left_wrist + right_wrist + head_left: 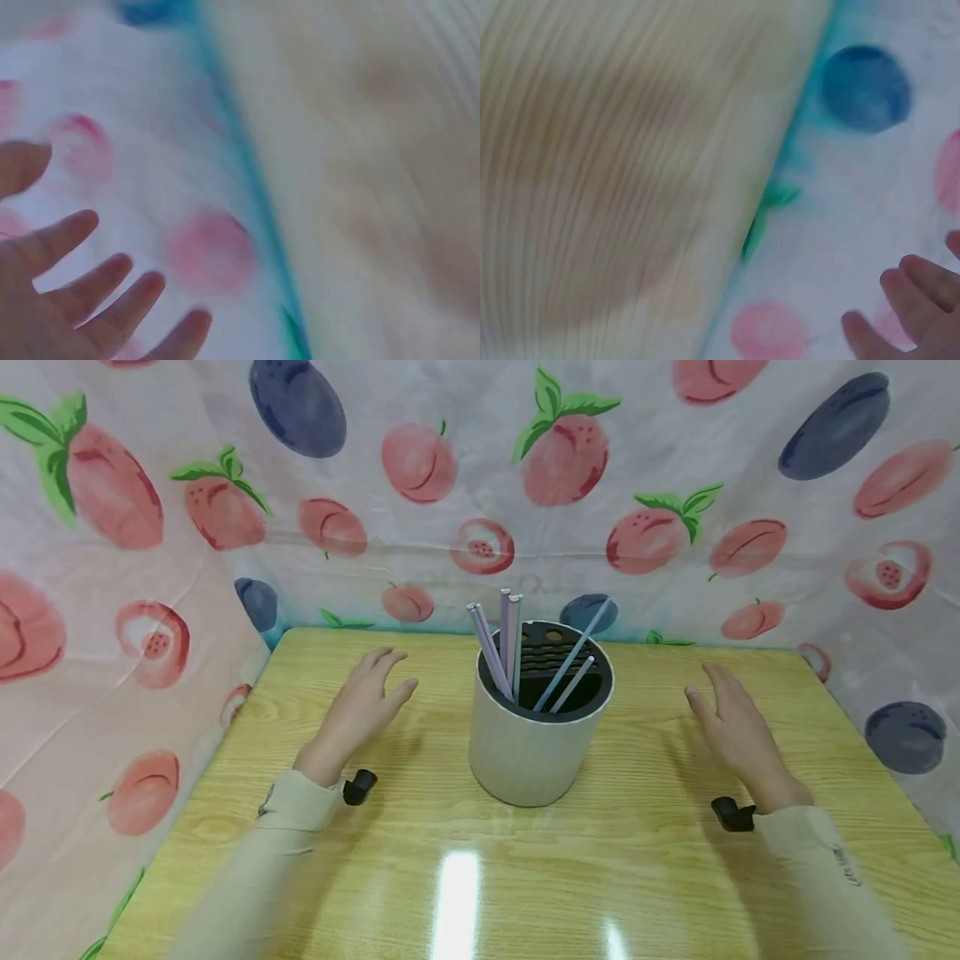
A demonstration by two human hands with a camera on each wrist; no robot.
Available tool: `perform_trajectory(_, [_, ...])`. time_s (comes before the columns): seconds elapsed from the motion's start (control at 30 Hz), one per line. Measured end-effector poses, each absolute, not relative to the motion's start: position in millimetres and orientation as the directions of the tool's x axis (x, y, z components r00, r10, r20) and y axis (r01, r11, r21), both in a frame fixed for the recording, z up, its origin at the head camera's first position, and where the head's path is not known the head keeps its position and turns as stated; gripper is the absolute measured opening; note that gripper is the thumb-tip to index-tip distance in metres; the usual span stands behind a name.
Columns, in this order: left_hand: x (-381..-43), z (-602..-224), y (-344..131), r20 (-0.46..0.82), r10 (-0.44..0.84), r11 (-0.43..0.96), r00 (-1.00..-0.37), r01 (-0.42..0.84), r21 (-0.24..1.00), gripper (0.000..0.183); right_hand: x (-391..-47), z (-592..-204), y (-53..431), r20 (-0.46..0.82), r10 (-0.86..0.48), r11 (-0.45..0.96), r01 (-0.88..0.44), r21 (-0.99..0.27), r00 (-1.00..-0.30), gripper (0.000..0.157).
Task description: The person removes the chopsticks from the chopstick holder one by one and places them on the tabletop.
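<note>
A round off-white holder [528, 760] with a dark slotted top stands upright on the wooden table. Several thin sticks lean in its opening: a lilac bundle [491, 652] at the left and a pale blue stick [573, 653] at the right. To the left of the holder my left hand [358, 706] is over the table, fingers extended and apart from it. My right hand [738, 727] is on the other side, fingers loosely extended, holding nothing. In the left wrist view the left fingers [112, 274] are spread; the right fingers [907, 292] also show nothing between them.
The wooden table [600, 868] meets a fruit-printed cloth [420, 552] at the back and both sides. A small black wrist device [360, 787] sits at the left cuff, and another black device [732, 815] at the right cuff.
</note>
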State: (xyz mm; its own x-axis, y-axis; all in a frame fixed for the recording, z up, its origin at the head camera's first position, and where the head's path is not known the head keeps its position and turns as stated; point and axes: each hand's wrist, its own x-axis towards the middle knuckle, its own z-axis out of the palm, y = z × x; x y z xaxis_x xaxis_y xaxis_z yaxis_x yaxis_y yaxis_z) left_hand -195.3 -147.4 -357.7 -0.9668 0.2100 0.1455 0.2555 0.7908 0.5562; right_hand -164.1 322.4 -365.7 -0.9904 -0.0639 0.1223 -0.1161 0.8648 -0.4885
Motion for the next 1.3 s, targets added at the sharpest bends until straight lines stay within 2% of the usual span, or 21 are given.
perform_trajectory(0.07, [-185.7,-342.0,-129.8,0.193,0.205,0.674,-0.960,0.281,0.683,0.050,-163.4,-361.1,311.2,0.162,-0.052,0.776,-0.142,-0.614,-0.985,0.058])
perform_trajectory(0.17, [-168.5,-320.9,-103.9,0.252,0.193,0.493,-0.948,0.316,0.810,0.042,-159.8,-353.3,288.6,0.228,-0.046,0.650,-0.203,-0.733,-0.973,0.051])
perform_trajectory(0.27, [-153.5,-306.3,-81.2,0.296,0.202,0.417,-0.934,0.355,0.837,0.043,-154.4,-342.8,261.5,0.315,-0.068,0.511,-0.305,-0.804,-0.947,0.045])
perform_trajectory(0.43, [-142.6,-297.0,-57.1,0.342,0.209,0.432,-0.916,0.400,0.808,0.042,-139.2,-320.3,210.7,0.416,-0.169,0.291,-0.449,-0.845,-0.893,0.048])
perform_trajectory(0.53, [-142.7,-296.0,-50.9,0.356,0.178,0.448,-0.917,0.398,0.800,0.034,-130.6,-308.9,184.6,0.403,-0.195,0.313,-0.446,-0.838,-0.894,0.057])
perform_trajectory(0.67, [-145.5,-295.6,-46.2,0.355,0.130,0.483,-0.926,0.372,0.793,0.025,-128.6,-307.8,166.5,0.394,-0.163,0.351,-0.426,-0.834,-0.905,0.065])
perform_trajectory(0.8, [-147.3,-297.4,-44.2,0.363,0.088,0.493,-0.928,0.357,0.793,0.019,-132.2,-320.8,161.5,0.452,-0.111,0.332,-0.462,-0.823,-0.885,0.059])
perform_trajectory(1.0, [-150.4,-302.2,-41.1,0.383,0.059,0.471,-0.922,0.364,0.803,0.020,-143.0,-348.8,164.2,0.606,-0.047,0.391,-0.573,-0.720,-0.794,0.047])
perform_trajectory(1.13, [-151.7,-305.2,-35.5,0.384,0.070,0.471,-0.921,0.369,0.801,0.021,-143.5,-355.7,168.9,0.671,-0.026,0.430,-0.615,-0.662,-0.741,0.048])
perform_trajectory(1.3, [-151.0,-305.6,-31.0,0.404,0.085,0.528,-0.911,0.386,0.757,0.019,-141.9,-357.4,172.0,0.693,-0.027,0.447,-0.629,-0.636,-0.721,0.049])
